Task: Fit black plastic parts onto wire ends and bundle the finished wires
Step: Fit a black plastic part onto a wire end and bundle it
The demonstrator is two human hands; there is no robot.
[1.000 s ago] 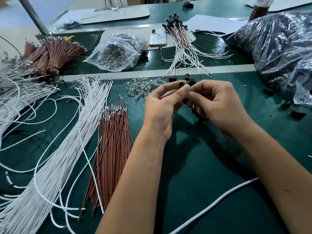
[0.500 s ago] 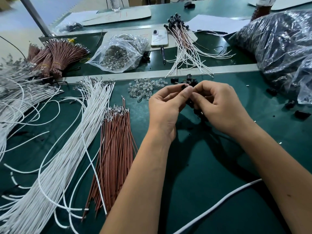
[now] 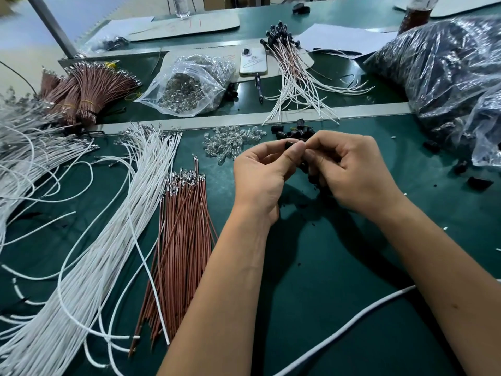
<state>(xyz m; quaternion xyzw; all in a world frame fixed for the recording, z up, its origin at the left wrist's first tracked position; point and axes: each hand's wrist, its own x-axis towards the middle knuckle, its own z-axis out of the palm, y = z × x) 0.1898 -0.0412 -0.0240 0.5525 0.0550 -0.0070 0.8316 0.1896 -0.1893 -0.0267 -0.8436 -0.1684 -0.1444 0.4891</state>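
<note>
Over the green table my left hand pinches a small black plastic part between thumb and fingertips. My right hand meets it fingertip to fingertip, its fingers curled round several more black parts. Just behind the hands lies a small heap of loose black parts. Brown wires with metal terminals lie left of my left arm, beside a long sheaf of white wires. Finished wires with black caps fan out at the back.
Clear glass bulbs are scattered behind my left hand, and a clear bag of them sits further back. Bundled brown wires lie at far left, a phone at the back, a large dark plastic bag at right. A thick white cable crosses under my right forearm.
Both hands have stayed together at the same spot, with only small finger movements on the black part. The view has shifted slightly.
</note>
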